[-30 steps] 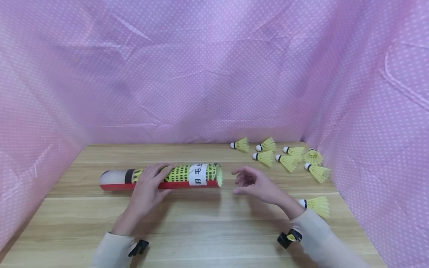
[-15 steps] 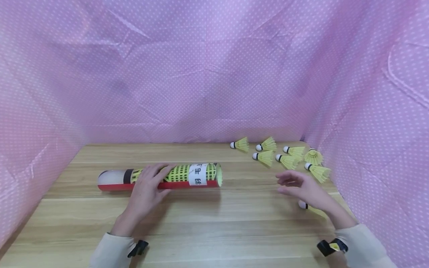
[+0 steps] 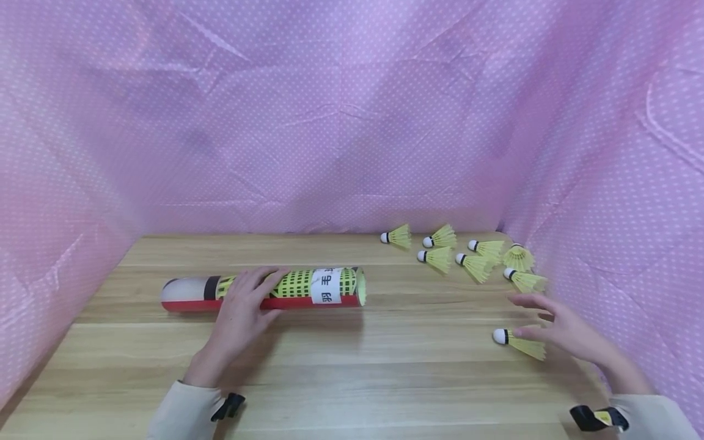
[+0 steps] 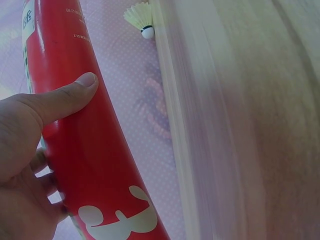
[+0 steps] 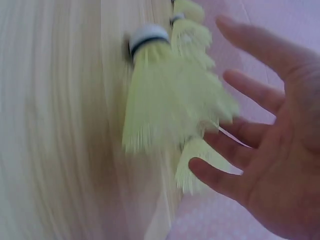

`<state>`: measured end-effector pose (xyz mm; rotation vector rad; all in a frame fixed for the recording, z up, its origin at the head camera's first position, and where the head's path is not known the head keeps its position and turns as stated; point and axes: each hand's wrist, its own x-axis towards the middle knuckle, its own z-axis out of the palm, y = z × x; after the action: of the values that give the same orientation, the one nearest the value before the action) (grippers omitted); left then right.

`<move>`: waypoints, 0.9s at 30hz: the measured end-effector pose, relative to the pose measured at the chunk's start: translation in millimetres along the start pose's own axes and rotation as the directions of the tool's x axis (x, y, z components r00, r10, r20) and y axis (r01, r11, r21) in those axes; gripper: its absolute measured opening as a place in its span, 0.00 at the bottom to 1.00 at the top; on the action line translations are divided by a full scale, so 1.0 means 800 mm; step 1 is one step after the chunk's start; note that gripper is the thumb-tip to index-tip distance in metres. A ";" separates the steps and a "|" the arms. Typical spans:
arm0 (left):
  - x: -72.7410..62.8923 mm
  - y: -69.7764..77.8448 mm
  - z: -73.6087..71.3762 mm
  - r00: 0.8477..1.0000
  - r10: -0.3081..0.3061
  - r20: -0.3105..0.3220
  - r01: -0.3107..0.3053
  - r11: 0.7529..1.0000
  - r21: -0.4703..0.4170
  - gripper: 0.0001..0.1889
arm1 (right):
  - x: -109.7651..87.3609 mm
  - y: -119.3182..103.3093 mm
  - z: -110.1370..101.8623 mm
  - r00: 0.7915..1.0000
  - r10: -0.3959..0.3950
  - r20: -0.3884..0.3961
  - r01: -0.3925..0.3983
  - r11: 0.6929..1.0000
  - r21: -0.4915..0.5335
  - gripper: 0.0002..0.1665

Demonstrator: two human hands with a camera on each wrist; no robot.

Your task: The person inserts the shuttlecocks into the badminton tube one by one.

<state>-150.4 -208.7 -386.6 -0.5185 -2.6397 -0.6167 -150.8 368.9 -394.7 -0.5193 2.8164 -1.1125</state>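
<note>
A red, yellow and white shuttlecock tube (image 3: 297, 292) lies on its side at the left of the table, its open end facing right. My left hand (image 3: 242, 315) grips it around the middle. In the left wrist view the thumb lies across the tube's red side (image 4: 95, 145). At the right, my right hand (image 3: 566, 330) hovers over a yellow shuttlecock (image 3: 528, 345) with a white cork, holding nothing. The right wrist view has the fingers spread beside that shuttlecock (image 5: 165, 95), apart from it.
Several more yellow shuttlecocks (image 3: 437, 258) lie at the back right of the wooden table (image 3: 385, 379). One of them (image 3: 525, 280) is just beyond my right hand. A pink dotted cloth (image 3: 341, 140) hangs around the back and sides.
My right hand has moved right, from near the tube's open end to above the nearest shuttlecock. My left hand and the tube have stayed almost still.
</note>
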 end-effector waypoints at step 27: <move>-0.002 0.001 -0.003 1.000 -0.005 0.000 0.005 1.000 0.007 0.48 | -0.033 0.034 -0.023 0.979 0.011 0.202 -0.014 1.000 0.017 0.41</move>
<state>-147.9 -209.4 -385.2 -0.5106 -2.6429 -0.6087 -137.4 408.2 -401.3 -0.5769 2.6297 -1.0195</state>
